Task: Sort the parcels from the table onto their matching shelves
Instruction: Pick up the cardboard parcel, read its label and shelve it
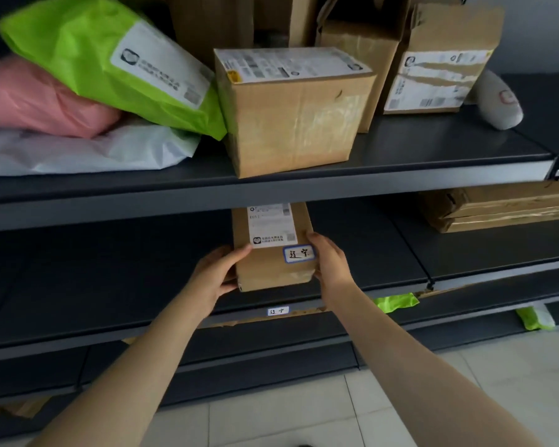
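Upper dark grey metal shelf (433,156), from left: pink plastic mailer bag (42,101) on a white plastic mailer bag (78,153), lime-green plastic mailer bag (104,59) leaning over both with a white shipping label, print too blurred to read. Beside it a taped brown cardboard cube box (291,121), white label on top, unreadable. Then a torn brown cardboard box with ripped label (439,62) and a grey-white padded pouch (497,101) at far right.

Middle dark shelf (110,285): left hand (217,275) grips the left side of a small oblong brown cardboard parcel (271,253), thumb on top; right hand (329,262) clamps its right side. Parcel sits on the shelf near the front edge. It has a white courier label, print mostly blurred, plus a blue-bordered sticker (299,253) handwritten "辽宁". Shelf-edge tag (278,311) directly below shows matching handwriting. Flat brown cartons (497,208) stacked at right on the same level.
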The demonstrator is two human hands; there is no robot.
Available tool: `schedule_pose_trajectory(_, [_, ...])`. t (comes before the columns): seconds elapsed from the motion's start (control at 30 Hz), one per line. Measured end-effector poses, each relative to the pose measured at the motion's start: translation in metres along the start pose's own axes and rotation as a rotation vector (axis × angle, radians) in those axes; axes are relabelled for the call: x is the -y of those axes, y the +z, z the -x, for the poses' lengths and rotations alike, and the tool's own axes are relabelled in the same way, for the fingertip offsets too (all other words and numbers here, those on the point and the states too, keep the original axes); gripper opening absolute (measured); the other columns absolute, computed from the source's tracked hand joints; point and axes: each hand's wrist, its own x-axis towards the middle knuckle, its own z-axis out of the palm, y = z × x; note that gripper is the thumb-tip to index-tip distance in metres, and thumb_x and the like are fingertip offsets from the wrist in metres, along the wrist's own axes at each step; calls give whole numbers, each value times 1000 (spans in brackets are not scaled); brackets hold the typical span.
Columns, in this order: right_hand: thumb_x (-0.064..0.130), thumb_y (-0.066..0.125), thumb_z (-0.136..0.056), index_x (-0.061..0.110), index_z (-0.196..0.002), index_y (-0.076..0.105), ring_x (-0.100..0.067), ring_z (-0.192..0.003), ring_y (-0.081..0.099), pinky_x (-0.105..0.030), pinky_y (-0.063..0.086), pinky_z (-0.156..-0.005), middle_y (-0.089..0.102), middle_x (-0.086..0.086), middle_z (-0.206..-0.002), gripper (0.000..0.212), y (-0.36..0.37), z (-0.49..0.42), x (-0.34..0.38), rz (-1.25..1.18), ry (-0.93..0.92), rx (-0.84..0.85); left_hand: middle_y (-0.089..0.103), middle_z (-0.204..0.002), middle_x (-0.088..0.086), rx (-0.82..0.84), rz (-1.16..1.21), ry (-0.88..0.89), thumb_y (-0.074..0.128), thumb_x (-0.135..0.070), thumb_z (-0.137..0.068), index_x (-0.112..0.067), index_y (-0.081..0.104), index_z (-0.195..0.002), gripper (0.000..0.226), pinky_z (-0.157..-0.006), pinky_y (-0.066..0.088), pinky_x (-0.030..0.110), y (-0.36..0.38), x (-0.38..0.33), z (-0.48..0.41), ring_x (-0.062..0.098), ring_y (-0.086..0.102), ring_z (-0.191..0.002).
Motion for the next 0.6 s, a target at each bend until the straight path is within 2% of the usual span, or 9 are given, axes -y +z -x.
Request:
schedule_pose_trajectory(0.1, [29,60,-92,16,-102,68,-19,-82,66,-31,50,-74,72,-3,-88,18,1,-23,-1,19,13,8,63,-119,8,-37,19,-33,74,-42,-67,-23,59,-110,49,-102,46,48,2,3,-21,26,60,-110])
schedule_pose_trajectory(0.17, [30,62,-90,14,-107,68,-23,-89,67,-37,52,-83,73,-7,-95,24,2,-36,-5,35,53,-1,63,-121,9,-72,38,-63,74,-43,-63,-23,58,-113,56,-104,44,51,3,9,-29,29,59,-113])
schedule_pose_trajectory(0.27, [29,63,-89,19,-95,69,-23,-89,66,-42,50,-92,73,-4,-89,14,3,-49,-15,75,102,10,64,-118,8,-98,71,-96,73,-42,-65,-25,60,-107,48,-100,46,48,3,23,-35,29,60,-113])
schedule_pose_trajectory(0.33, [28,63,-89,20,-89,68,-21,-83,66,-39,52,-87,72,-1,-83,10,2,-55,-24,87,126,20,66,-115,6,-138,94,-93,73,-36,-73,-25,62,-104,35,-96,47,45,2,33,-39,28,60,-113])
schedule_pose_trajectory(0.43, [29,61,-92,20,-89,67,-18,-79,66,-33,52,-76,71,-1,-83,11,-1,-56,-33,79,141,35,68,-119,8,-189,101,-90,71,-30,-82,-23,65,-107,26,-103,45,49,0,39,-45,27,60,-116])
schedule_pose_trajectory(0.6, [34,62,-91,22,-89,66,-19,-83,67,-36,54,-84,72,-1,-87,12,-5,-52,-34,95,150,51,68,-117,9,-242,111,-103,72,-32,-82,-23,65,-102,24,-101,47,50,5,42,-45,28,62,-112])
